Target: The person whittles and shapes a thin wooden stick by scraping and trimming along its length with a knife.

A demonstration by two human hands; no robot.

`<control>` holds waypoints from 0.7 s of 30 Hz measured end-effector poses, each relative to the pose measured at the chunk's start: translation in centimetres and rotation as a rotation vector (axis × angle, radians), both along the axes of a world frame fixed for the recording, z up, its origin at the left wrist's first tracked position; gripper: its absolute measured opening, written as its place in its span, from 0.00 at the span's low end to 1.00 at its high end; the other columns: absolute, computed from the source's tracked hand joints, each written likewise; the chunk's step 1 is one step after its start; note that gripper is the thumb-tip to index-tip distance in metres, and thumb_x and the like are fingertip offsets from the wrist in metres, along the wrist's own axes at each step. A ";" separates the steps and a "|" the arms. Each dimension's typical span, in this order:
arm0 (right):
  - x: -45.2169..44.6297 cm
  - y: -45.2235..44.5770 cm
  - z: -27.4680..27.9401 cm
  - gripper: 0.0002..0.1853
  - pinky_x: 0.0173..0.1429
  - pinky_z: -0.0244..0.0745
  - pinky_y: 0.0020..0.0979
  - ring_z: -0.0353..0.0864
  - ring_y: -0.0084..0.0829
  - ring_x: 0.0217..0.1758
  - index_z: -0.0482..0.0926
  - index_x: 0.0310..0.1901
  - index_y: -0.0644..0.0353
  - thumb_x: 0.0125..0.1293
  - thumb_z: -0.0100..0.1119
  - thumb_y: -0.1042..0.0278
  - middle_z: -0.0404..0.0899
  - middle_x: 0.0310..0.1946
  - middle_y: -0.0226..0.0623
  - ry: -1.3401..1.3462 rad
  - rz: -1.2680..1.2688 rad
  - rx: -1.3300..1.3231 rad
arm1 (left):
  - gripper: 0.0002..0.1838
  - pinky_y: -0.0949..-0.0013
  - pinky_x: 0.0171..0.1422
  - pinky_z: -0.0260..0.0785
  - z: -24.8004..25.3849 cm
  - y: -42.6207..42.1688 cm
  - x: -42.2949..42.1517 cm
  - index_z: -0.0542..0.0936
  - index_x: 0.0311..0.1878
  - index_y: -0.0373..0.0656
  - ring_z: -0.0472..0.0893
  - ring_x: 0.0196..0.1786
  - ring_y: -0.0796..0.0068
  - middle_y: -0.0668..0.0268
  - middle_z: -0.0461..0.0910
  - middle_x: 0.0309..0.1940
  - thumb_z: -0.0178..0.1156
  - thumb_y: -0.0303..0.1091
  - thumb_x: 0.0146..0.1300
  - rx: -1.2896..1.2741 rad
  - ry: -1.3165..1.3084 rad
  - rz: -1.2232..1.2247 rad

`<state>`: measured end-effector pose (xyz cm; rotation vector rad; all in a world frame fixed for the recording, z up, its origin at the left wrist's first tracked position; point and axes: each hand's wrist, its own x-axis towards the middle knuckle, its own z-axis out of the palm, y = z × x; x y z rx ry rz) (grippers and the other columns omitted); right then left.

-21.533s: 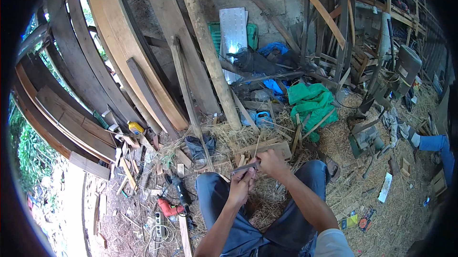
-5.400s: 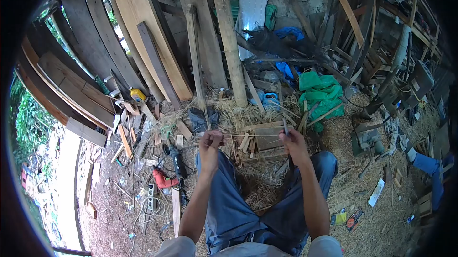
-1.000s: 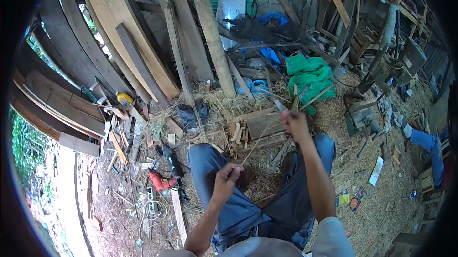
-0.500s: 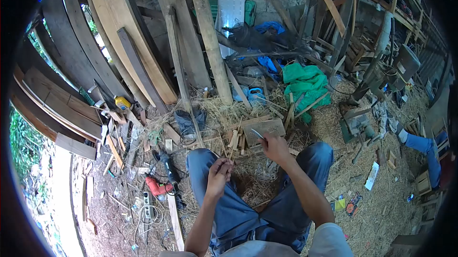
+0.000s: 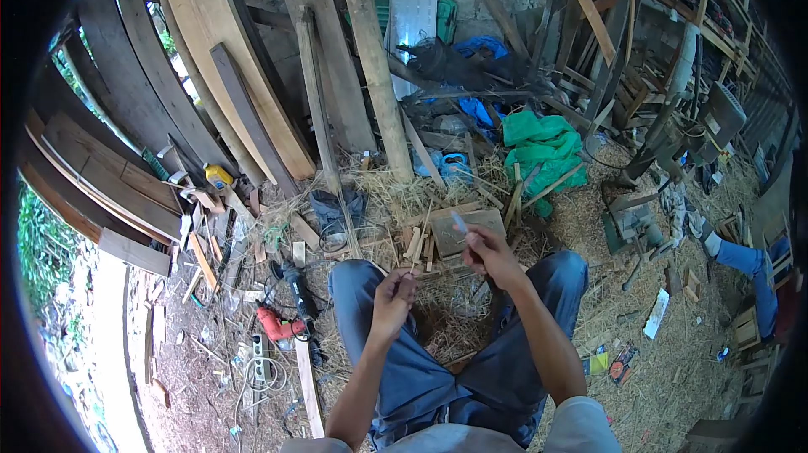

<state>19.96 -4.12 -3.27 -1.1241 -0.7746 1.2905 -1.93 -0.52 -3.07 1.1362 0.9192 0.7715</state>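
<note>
My right hand [image 5: 495,261] is closed around what looks like a knife [image 5: 459,222]. Its pale blade, a little blurred, points up and to the left. In the fingers of my left hand [image 5: 395,296], closed over my left knee, is a thin wooden stick [image 5: 419,249] that rises from the fingertips. The two hands are apart, and the blade is clear of the stick. Beyond them, a flat wooden block [image 5: 468,233] lies on the straw-covered ground. Several small wood strips [image 5: 414,243] lie beside the block.
A red power drill [image 5: 278,323] and a dark angle grinder [image 5: 296,291] lie left of my legs, near a power strip [image 5: 260,360]. Green sacking [image 5: 545,150] lies ahead. Boards [image 5: 244,66] lean at the left. Another person's leg [image 5: 741,253] shows at right.
My right hand has moved slightly right and down, and the blade has tilted more upright. The left hand still grips the stick, shifted slightly. The whole view has moved a little.
</note>
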 end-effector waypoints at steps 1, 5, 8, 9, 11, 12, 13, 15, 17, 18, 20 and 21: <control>-0.6 -0.2 0.6 0.17 0.20 0.55 0.21 0.59 0.15 0.17 0.71 0.55 0.59 0.70 0.49 0.60 0.71 0.21 0.27 0.002 -0.001 0.002 | 0.09 0.82 0.24 0.52 -0.3 0.0 0.2 0.75 0.44 0.40 0.60 0.22 0.89 0.76 0.67 0.23 0.49 0.34 0.70 0.002 0.002 -0.001; -2.3 -0.3 0.9 0.18 0.19 0.52 0.20 0.58 0.14 0.17 0.68 0.58 0.58 0.71 0.48 0.61 0.71 0.21 0.27 0.040 0.219 -0.037 | 0.09 0.81 0.26 0.53 -1.3 -0.8 1.0 0.77 0.44 0.40 0.60 0.24 0.89 0.77 0.66 0.23 0.50 0.33 0.70 0.134 0.050 -0.077; -2.9 0.0 0.7 0.16 0.19 0.51 0.19 0.58 0.13 0.16 0.69 0.57 0.58 0.71 0.48 0.63 0.71 0.21 0.27 0.113 0.335 -0.069 | 0.08 0.80 0.27 0.55 -1.5 -1.3 1.3 0.77 0.43 0.38 0.61 0.25 0.88 0.76 0.66 0.23 0.51 0.31 0.69 0.252 0.094 -0.075; -3.0 0.0 0.6 0.16 0.19 0.50 0.18 0.57 0.13 0.16 0.70 0.56 0.59 0.70 0.48 0.64 0.71 0.20 0.27 0.099 0.340 -0.060 | 0.08 0.78 0.29 0.57 -1.5 -1.5 1.3 0.77 0.42 0.36 0.63 0.26 0.87 0.73 0.67 0.22 0.51 0.29 0.68 0.318 0.107 -0.053; -2.9 0.3 0.8 0.15 0.20 0.48 0.18 0.56 0.12 0.16 0.71 0.54 0.61 0.70 0.49 0.64 0.71 0.20 0.27 0.091 0.351 -0.049 | 0.08 0.79 0.30 0.57 -1.2 -1.8 1.0 0.77 0.43 0.37 0.63 0.26 0.87 0.75 0.68 0.24 0.50 0.29 0.68 0.359 0.148 -0.069; -2.7 0.0 1.2 0.15 0.19 0.50 0.18 0.58 0.13 0.16 0.73 0.53 0.62 0.70 0.49 0.64 0.72 0.21 0.27 0.087 0.391 -0.050 | 0.09 0.79 0.32 0.57 -1.1 -2.0 0.9 0.77 0.43 0.38 0.64 0.27 0.87 0.76 0.70 0.25 0.49 0.30 0.69 0.400 0.182 -0.088; -2.6 0.0 1.6 0.14 0.19 0.52 0.18 0.59 0.13 0.16 0.74 0.51 0.63 0.70 0.50 0.63 0.73 0.22 0.27 0.081 0.433 -0.051 | 0.09 0.79 0.32 0.57 -1.0 -2.0 0.8 0.77 0.43 0.38 0.64 0.27 0.87 0.76 0.70 0.25 0.49 0.30 0.69 0.398 0.189 -0.083; -2.7 0.0 1.5 0.14 0.19 0.52 0.18 0.60 0.13 0.16 0.76 0.48 0.64 0.69 0.51 0.63 0.73 0.22 0.27 0.082 0.454 -0.072 | 0.08 0.79 0.34 0.58 -1.0 -2.2 0.7 0.77 0.42 0.37 0.64 0.29 0.87 0.76 0.70 0.26 0.49 0.29 0.69 0.393 0.231 -0.097; -2.5 0.0 1.5 0.14 0.19 0.52 0.18 0.60 0.13 0.16 0.78 0.46 0.66 0.69 0.52 0.63 0.74 0.21 0.27 0.081 0.467 -0.092 | 0.08 0.80 0.33 0.57 -1.1 -2.5 0.9 0.77 0.42 0.37 0.64 0.28 0.88 0.76 0.69 0.25 0.49 0.30 0.69 0.416 0.204 -0.075; -2.1 0.0 1.6 0.14 0.19 0.53 0.18 0.61 0.13 0.16 0.79 0.43 0.66 0.68 0.53 0.62 0.74 0.21 0.27 0.069 0.441 -0.098 | 0.08 0.80 0.32 0.57 -1.0 -2.7 1.1 0.77 0.42 0.37 0.63 0.28 0.88 0.76 0.68 0.25 0.49 0.30 0.69 0.441 0.171 -0.053; -1.8 -0.1 1.7 0.14 0.19 0.53 0.18 0.62 0.12 0.16 0.80 0.41 0.67 0.67 0.55 0.62 0.74 0.21 0.26 0.064 0.415 -0.110 | 0.08 0.81 0.31 0.55 -0.3 -3.0 0.6 0.77 0.41 0.38 0.63 0.27 0.88 0.77 0.68 0.25 0.49 0.31 0.69 0.391 0.193 -0.084; -1.8 -0.2 1.8 0.14 0.20 0.52 0.18 0.60 0.13 0.17 0.80 0.41 0.67 0.67 0.54 0.62 0.72 0.19 0.26 0.020 0.413 -0.120 | 0.09 0.81 0.30 0.54 0.1 -3.2 0.5 0.77 0.41 0.38 0.63 0.26 0.89 0.77 0.68 0.24 0.50 0.32 0.70 0.344 0.210 -0.112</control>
